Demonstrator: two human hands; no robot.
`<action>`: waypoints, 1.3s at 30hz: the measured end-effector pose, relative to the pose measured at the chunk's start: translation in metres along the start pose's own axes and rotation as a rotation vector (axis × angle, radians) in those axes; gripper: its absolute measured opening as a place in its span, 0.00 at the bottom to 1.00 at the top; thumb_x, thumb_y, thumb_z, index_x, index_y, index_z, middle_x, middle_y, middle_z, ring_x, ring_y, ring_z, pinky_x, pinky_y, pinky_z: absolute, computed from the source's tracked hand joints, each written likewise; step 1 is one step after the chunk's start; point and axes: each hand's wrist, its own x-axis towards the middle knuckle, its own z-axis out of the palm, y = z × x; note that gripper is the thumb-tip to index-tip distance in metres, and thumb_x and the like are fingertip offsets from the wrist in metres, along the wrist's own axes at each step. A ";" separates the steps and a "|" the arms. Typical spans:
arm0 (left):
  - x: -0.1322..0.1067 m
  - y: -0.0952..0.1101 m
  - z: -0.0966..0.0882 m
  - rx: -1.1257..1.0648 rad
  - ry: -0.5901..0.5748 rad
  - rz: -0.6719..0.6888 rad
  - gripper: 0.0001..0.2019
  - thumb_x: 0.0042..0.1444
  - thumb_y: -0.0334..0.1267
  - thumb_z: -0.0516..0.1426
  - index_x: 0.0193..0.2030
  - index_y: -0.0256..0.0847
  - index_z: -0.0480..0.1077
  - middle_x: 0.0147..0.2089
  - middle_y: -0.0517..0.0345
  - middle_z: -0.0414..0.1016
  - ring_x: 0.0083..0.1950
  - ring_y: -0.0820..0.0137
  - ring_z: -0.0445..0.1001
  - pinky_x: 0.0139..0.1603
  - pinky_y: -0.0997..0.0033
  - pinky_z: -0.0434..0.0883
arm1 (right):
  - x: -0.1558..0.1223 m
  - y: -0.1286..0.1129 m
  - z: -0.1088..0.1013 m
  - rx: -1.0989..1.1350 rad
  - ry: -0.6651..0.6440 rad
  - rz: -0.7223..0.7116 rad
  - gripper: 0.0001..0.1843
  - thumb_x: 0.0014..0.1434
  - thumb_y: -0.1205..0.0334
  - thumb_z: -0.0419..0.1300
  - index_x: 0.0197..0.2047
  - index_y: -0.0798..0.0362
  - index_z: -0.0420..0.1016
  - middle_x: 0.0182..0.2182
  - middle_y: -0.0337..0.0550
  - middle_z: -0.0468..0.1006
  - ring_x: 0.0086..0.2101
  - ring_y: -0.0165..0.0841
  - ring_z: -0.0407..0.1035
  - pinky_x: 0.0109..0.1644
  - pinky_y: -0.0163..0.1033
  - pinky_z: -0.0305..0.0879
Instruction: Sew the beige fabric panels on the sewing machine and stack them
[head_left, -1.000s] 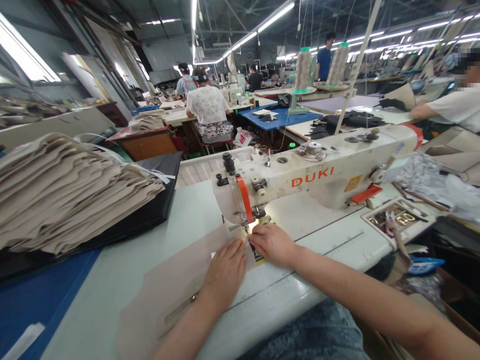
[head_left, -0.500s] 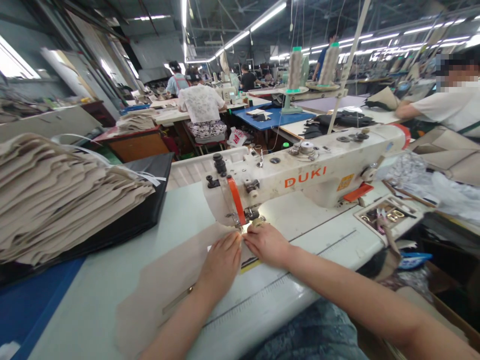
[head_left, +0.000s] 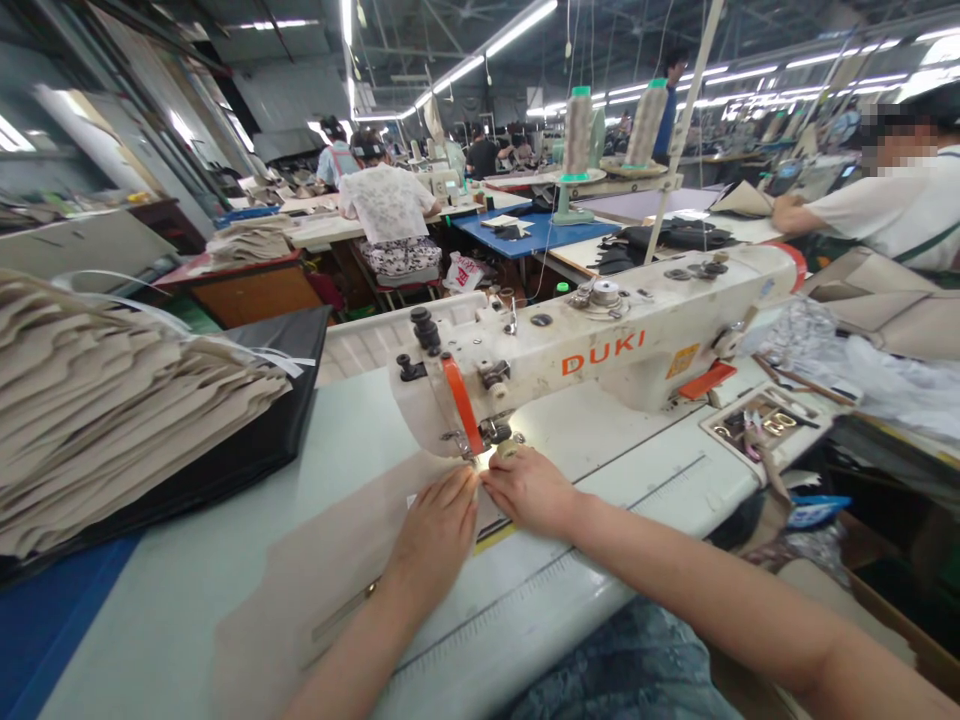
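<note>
A white DUKI sewing machine [head_left: 600, 350] stands on the pale table [head_left: 187, 560]. A beige fabric piece [head_left: 330, 560] lies flat under its needle area [head_left: 484, 450]. My left hand [head_left: 435, 535] rests palm down on the fabric, fingers stretched toward the presser foot. Just to its right, my right hand [head_left: 529, 490] presses down on a small label at the fabric's edge, fingertips right at the needle. Both hands lie flat and hold nothing.
A tall stack of beige cut pieces [head_left: 112, 400] on black material sits at the left. A small tray of metal parts [head_left: 757, 425] is at the right of the machine. Thread cones [head_left: 577, 135] stand behind. Other people work at nearby tables.
The hands have stayed at the needle, edging slightly forward with the fabric. The head camera has shifted, so everything sits a little further left and up in view.
</note>
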 end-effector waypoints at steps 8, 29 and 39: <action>0.001 0.002 0.000 -0.008 0.049 0.019 0.19 0.67 0.34 0.44 0.55 0.35 0.71 0.54 0.44 0.77 0.55 0.61 0.74 0.55 0.56 0.73 | -0.002 0.000 0.000 0.007 -0.010 -0.005 0.11 0.67 0.68 0.54 0.37 0.58 0.77 0.34 0.48 0.75 0.38 0.38 0.66 0.43 0.42 0.60; 0.017 -0.008 -0.003 -0.071 -0.010 -0.080 0.14 0.66 0.35 0.47 0.49 0.39 0.72 0.50 0.47 0.77 0.51 0.61 0.75 0.56 0.55 0.72 | -0.005 0.001 -0.002 0.016 0.011 0.004 0.12 0.67 0.67 0.53 0.34 0.55 0.76 0.31 0.46 0.74 0.33 0.36 0.65 0.42 0.40 0.60; -0.054 0.015 -0.032 0.020 -0.065 -0.124 0.20 0.65 0.36 0.49 0.62 0.38 0.66 0.64 0.44 0.68 0.65 0.61 0.66 0.64 0.54 0.65 | -0.015 -0.001 0.003 0.113 0.166 -0.126 0.13 0.66 0.69 0.51 0.36 0.56 0.77 0.32 0.50 0.76 0.36 0.39 0.66 0.43 0.43 0.63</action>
